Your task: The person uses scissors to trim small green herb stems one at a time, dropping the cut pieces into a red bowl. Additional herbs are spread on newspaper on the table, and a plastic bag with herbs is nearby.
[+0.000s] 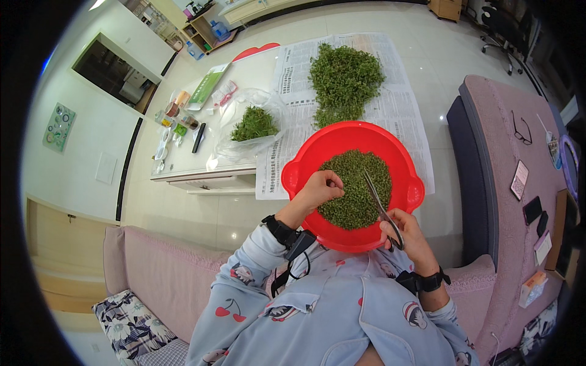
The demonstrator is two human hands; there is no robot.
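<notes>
A red plastic basin (314,145) rests at the person's lap, against the table edge, with a mound of small green plant pieces (350,208) inside it. My left hand (326,186) is over the left part of the mound, fingers curled; whether a bit of plant is pinched between them is hidden. My right hand (403,227) holds metal scissors (376,196) by the handles at the basin's lower right, blades pointing up and away over the mound. Beyond the basin, a large heap of green sprigs (346,75) lies on newspaper. A smaller bunch (254,123) sits in a clear plastic bag (224,146).
Newspaper sheets (403,132) cover the right part of the white table (238,167). Jars (188,121), a green box (208,87) and a black stick-like object (199,137) are at its left. Glasses (522,130) and a phone (519,180) lie on the pink sofa at right.
</notes>
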